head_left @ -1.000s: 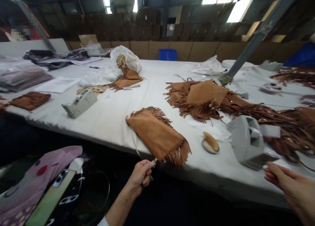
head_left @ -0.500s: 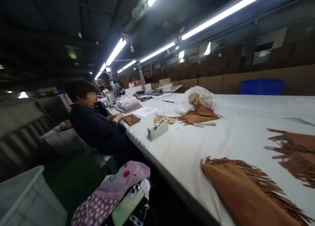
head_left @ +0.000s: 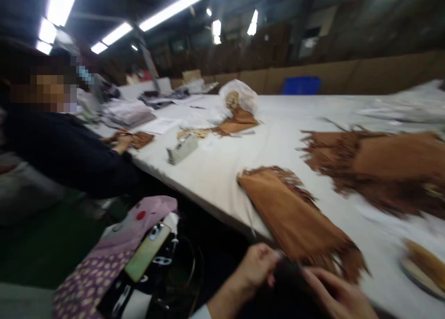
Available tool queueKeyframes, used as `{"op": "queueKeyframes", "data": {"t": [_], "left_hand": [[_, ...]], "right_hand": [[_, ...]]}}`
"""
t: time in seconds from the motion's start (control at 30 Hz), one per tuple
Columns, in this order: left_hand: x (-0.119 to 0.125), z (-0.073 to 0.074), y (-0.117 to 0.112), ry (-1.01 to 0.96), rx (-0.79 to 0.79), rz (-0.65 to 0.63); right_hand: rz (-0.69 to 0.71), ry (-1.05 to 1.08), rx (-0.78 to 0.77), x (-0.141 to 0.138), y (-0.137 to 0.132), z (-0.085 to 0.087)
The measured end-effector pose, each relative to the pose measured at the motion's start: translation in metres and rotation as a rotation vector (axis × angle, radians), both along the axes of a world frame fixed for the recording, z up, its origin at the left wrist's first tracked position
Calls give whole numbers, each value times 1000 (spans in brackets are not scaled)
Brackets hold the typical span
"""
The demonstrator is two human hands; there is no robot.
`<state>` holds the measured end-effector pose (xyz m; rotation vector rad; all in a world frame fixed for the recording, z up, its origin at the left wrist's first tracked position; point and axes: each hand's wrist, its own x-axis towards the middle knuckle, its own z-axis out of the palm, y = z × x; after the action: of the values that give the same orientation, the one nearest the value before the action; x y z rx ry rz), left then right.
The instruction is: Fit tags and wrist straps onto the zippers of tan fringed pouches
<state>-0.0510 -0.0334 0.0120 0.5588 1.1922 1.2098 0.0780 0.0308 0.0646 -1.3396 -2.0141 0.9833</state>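
Observation:
At the table's front edge my left hand [head_left: 257,267] is closed, its fingers curled at the edge of something dark and blurred [head_left: 290,275]. My right hand [head_left: 335,293] is at the other side of that dark thing, fingers bent against it; blur hides its kind. Just beyond both hands lies a brown suede-like fringed piece [head_left: 295,212], flat and slanting across the table edge. Farther right are more brown fringed pieces [head_left: 392,156]. A brush-like tan object [head_left: 426,265], smeared, rests at the lower right.
The white-covered table [head_left: 222,180] holds a tape dispenser [head_left: 182,149] and a plastic bag [head_left: 245,94] beside another brown fringed piece [head_left: 238,122]. To the left a co-worker [head_left: 66,147] handles brown fringed material. A phone [head_left: 148,252] lies on a purple cloth [head_left: 83,272] by the table.
My view has swung right and down. Both my hands have come into view at the table edge with the dark thing between them. More fringed pieces show on the right.

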Motion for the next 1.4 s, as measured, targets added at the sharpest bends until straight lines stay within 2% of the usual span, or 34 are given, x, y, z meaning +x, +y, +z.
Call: {"op": "queueKeyframes", "data": {"t": [0.03, 0.1, 0.2, 0.3, 0.43, 0.57, 0.87, 1.13, 1.3, 1.37, 1.4], "left_hand": [[-1, -7, -2, -20, 5, -27], [-7, -20, -3, -56, 13, -90], [-14, -31, -4, -20, 43, -141], [-16, -29, -8, 63, 89, -138], [-14, -28, -9, 141, 126, -128], [-16, -31, -11, 169, 129, -120], [-14, -31, -18, 280, 175, -120], [-14, -32, -6, 20, 36, -63], [-8, -33, -5, -136, -70, -52], [-7, -32, -7, -169, -88, -48], [-7, -32, -7, -179, -92, -46]], "right_hand": [[7, -30, -63, 18, -14, -5], [61, -10, -174, 34, -32, -9], [70, 42, -229, 30, -37, -9], [88, 76, -237, 16, -34, -10], [80, 60, -230, 4, -33, -18], [29, 11, -202, -3, -34, -26], [-58, -167, -137, -13, -34, -29], [-99, -137, -210, -15, -29, -31], [-128, 139, -552, -9, -31, -46], [-157, 210, -617, -6, -34, -49], [-171, 209, -598, -5, -36, -49]]}}
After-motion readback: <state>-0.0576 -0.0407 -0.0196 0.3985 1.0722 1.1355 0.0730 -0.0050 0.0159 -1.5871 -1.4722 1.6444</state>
